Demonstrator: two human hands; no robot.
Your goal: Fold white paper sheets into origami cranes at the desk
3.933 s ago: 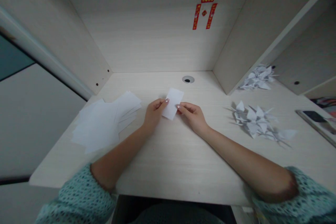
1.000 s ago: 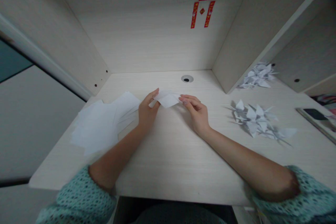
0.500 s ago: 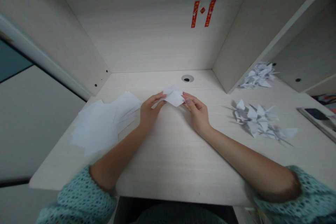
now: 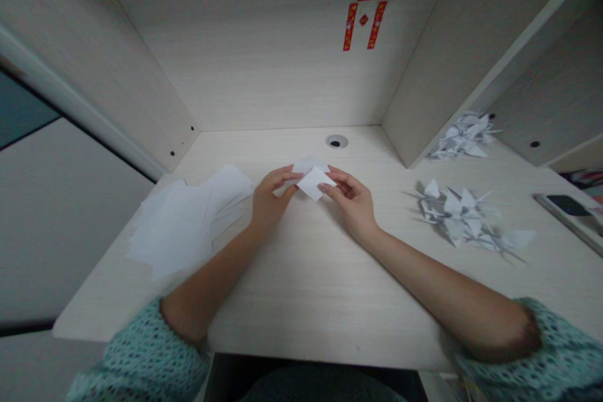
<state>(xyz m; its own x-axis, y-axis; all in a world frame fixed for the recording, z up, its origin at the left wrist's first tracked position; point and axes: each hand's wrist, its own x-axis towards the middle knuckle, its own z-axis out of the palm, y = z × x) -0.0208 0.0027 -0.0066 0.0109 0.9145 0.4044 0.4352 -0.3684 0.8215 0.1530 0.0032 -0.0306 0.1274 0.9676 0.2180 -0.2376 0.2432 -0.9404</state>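
Between my two hands, over the middle of the desk, is a partly folded sheet of white paper (image 4: 311, 181). Its front layer shows as a small diamond, with another layer standing behind. My left hand (image 4: 273, 196) pinches the left corner between thumb and fingers. On the other side, my right hand (image 4: 353, 201) grips the right edge, its thumb lying on the diamond's face. Some fingertips are hidden behind the paper.
A spread stack of white paper sheets (image 4: 176, 226) lies to the left. Folded paper cranes form one pile (image 4: 456, 213) at right and another pile (image 4: 466, 135) behind the divider (image 4: 424, 94). A phone (image 4: 572, 213) rests far right. A cable hole (image 4: 336, 141) is at the back.
The front layer of the paper now shows as a fuller, flatter diamond, nearer me. My right thumb has moved left onto its face. My left hand has hardly shifted.
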